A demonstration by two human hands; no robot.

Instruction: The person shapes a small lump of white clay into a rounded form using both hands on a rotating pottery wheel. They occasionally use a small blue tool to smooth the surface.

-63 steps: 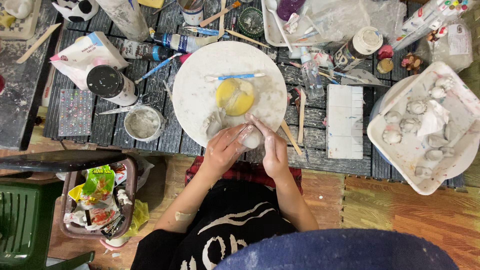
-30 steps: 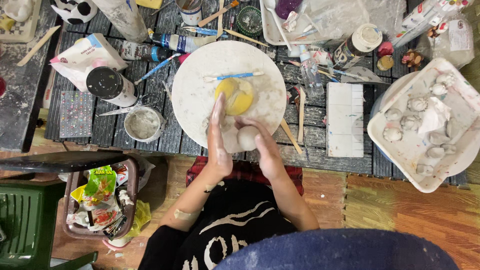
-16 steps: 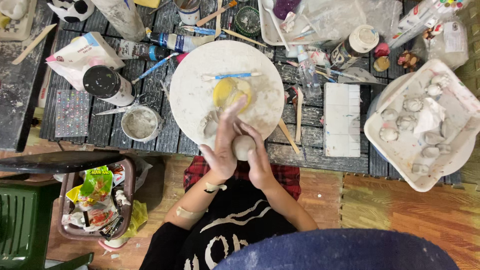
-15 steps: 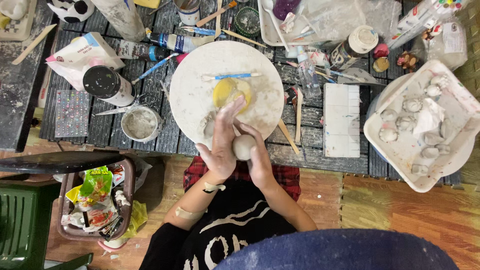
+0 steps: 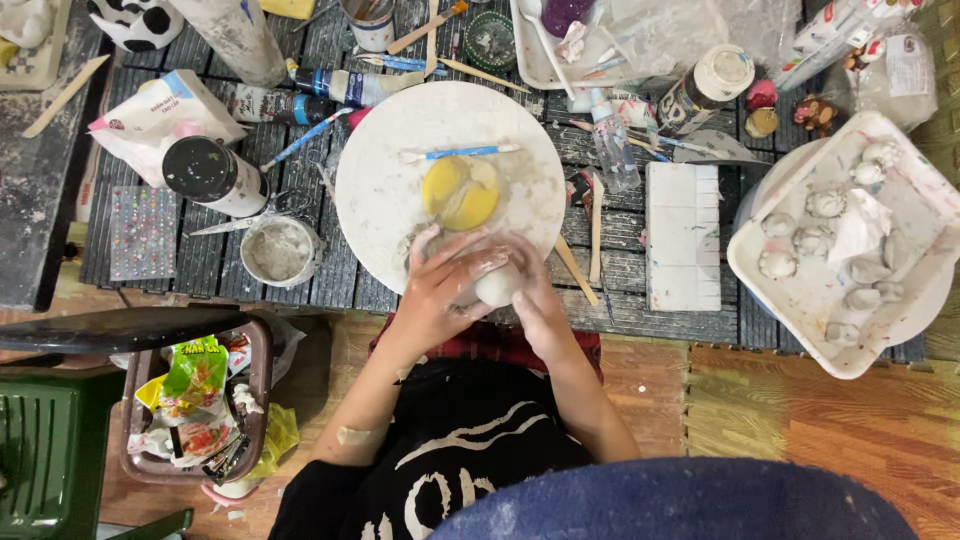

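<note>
Green plastic chair (image 5: 40, 455) sits at the lower left of the frame, a brown bin of wrappers (image 5: 195, 410) beside it. Above, on the dark slatted worktop (image 5: 690, 315), stands a small tub of white paste (image 5: 278, 250). At centre, the left hand (image 5: 440, 290) and right hand (image 5: 525, 295) are cupped together around a pale clay ball (image 5: 497, 287), at the lower edge of the round white board (image 5: 390, 170). A yellow sponge (image 5: 460, 192) lies on the board above them. At right, a white tray (image 5: 800, 310) holds small clay figures.
</note>
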